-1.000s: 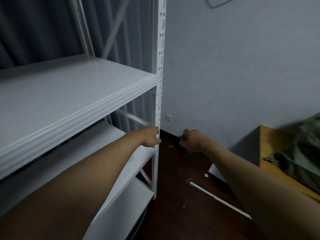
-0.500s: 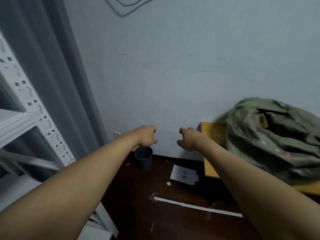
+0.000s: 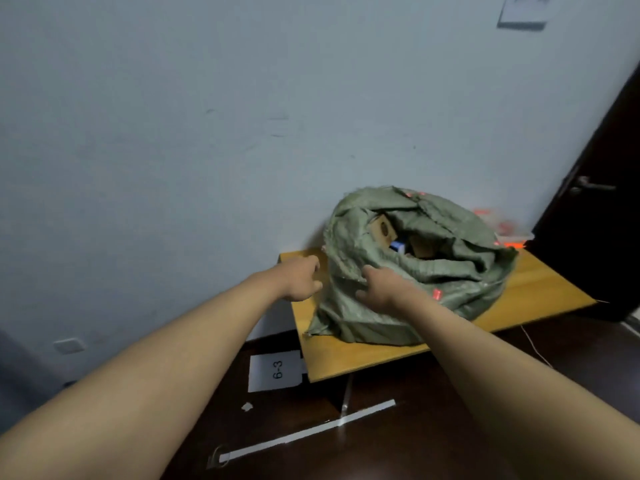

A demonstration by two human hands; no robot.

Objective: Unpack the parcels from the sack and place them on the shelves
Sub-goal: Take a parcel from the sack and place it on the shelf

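Sack (image 3: 419,271) rim gaping | right hand (image 3: 379,289) on edge, grip unclear | left hand (image 3: 301,278) beside, loosely curled

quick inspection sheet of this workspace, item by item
surface: low wooden table against the wall, over a dark floor.
job's things: green sack on the table, mouth open; cardboard parcels and a blue item show inside.
clutter: paper marked 6-3 and a white strip on the floor; red-and-white items behind the sack.
hands: left hand just left of the sack, holding nothing; right hand on the sack's near edge, grip unclear.
cables: thin thread off the table's right edge.
surroundings: pale wall, wall socket, dark door at right.
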